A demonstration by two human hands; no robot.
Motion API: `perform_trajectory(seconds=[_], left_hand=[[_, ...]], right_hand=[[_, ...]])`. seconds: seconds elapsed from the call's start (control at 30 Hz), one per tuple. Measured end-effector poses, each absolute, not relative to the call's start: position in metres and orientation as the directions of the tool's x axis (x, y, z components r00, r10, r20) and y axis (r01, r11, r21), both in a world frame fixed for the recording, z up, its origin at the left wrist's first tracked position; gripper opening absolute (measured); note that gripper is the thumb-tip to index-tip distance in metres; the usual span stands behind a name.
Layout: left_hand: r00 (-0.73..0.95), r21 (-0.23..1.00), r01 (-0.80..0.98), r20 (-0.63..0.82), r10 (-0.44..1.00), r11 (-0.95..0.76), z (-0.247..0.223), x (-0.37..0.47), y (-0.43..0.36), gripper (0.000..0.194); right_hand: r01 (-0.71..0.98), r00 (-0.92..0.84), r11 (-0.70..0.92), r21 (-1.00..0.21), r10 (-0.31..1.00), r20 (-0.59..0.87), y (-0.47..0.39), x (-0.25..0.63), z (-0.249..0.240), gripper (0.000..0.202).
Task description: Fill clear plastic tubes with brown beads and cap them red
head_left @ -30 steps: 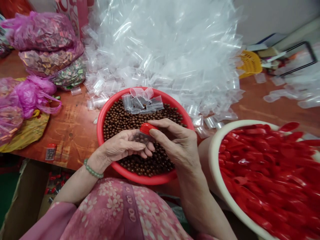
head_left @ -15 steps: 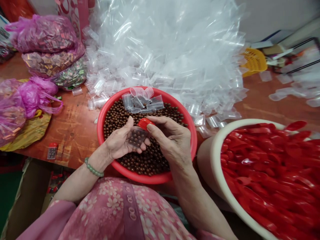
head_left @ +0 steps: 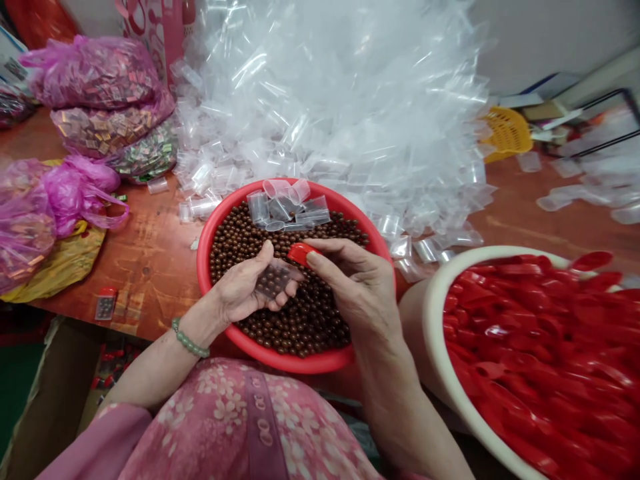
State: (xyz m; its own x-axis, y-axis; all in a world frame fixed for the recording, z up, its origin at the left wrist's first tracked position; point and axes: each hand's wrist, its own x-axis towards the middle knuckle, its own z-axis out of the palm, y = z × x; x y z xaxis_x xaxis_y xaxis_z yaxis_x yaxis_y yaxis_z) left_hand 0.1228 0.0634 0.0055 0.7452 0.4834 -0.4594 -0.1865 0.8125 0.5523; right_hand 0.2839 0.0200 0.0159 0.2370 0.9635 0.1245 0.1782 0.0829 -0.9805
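Note:
My left hand (head_left: 250,283) is closed round a small clear plastic container (head_left: 276,279), tilted, with brown balls showing through its wall. Pinched between the thumb and fingers of my right hand (head_left: 355,277) is a red cap (head_left: 301,253). The cap sits just off the container's upper right end. Both hands are over a red basin (head_left: 204,257) of small brown balls (head_left: 295,333). Several empty clear containers (head_left: 314,212) lie on the balls at the basin's far side.
Behind the basin rises a big heap of clear containers (head_left: 325,100). At the right stands a cream tub (head_left: 433,333) full of red caps (head_left: 545,353). Pink bags (head_left: 100,73) are stacked at the left. One filled, red-capped container (head_left: 106,303) rests near the table edge, above a cardboard box (head_left: 55,387).
My right hand has moved slightly right with the red cap, away from the container. My left hand still holds the container, now tipped a little more to the right.

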Motion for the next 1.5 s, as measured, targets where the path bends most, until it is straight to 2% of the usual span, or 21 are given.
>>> perform_trajectory(seconds=[0.07,0.17,0.37,0.47,0.63,0.77,0.87,1.0,1.1,1.3,1.5], left_hand=[[0.748,0.559,-0.189,-0.451,0.487,0.808,0.005,0.123,0.063,0.065],[0.755,0.557,-0.192,-0.442,0.485,0.808,0.003,0.123,0.062,0.063],[0.737,0.563,-0.152,-0.483,0.472,0.813,0.001,0.124,0.062,0.063],[0.732,0.573,-0.155,-0.480,0.483,0.805,0.002,0.124,0.062,0.061],[0.735,0.574,-0.129,-0.492,0.466,0.809,0.001,0.125,0.061,0.063],[0.730,0.584,-0.163,-0.470,0.496,0.795,0.004,0.125,0.063,0.062],[0.742,0.580,-0.186,-0.446,0.501,0.793,0.007,0.124,0.065,0.061],[0.759,0.557,-0.180,-0.446,0.475,0.811,0.008,0.123,0.067,0.064],[0.768,0.543,-0.193,-0.435,0.470,0.817,0.007,0.123,0.067,0.060],[0.729,0.527,-0.258,-0.444,0.521,0.810,0.004,0.124,0.065,0.064],[0.657,0.559,-0.273,-0.486,0.576,0.783,0.002,0.128,0.062,0.064]], right_hand=[[0.244,0.193,0.089,-0.966,0.971,0.138,0.021,0.291,0.018,0.015],[0.369,0.014,0.124,-0.921,0.990,0.139,0.023,0.299,0.026,0.017],[0.566,-0.277,0.307,-0.766,0.945,0.174,0.032,0.312,0.046,0.016],[0.593,-0.366,0.384,-0.708,0.911,0.189,0.038,0.314,0.051,0.018],[0.549,-0.461,0.438,-0.712,0.869,0.178,0.042,0.316,0.054,0.018],[0.584,-0.400,0.422,-0.693,0.893,0.207,0.038,0.323,0.058,0.018],[0.570,-0.284,0.362,-0.738,0.929,0.236,0.036,0.324,0.057,0.015],[0.418,0.017,0.246,-0.874,0.960,0.279,0.033,0.309,0.047,0.017],[0.301,0.133,0.225,-0.927,0.952,0.275,0.032,0.289,0.033,0.017],[0.260,0.105,0.140,-0.955,0.980,0.172,0.025,0.270,0.017,0.017],[0.381,0.067,0.216,-0.899,0.963,0.260,0.021,0.269,0.016,0.015]])
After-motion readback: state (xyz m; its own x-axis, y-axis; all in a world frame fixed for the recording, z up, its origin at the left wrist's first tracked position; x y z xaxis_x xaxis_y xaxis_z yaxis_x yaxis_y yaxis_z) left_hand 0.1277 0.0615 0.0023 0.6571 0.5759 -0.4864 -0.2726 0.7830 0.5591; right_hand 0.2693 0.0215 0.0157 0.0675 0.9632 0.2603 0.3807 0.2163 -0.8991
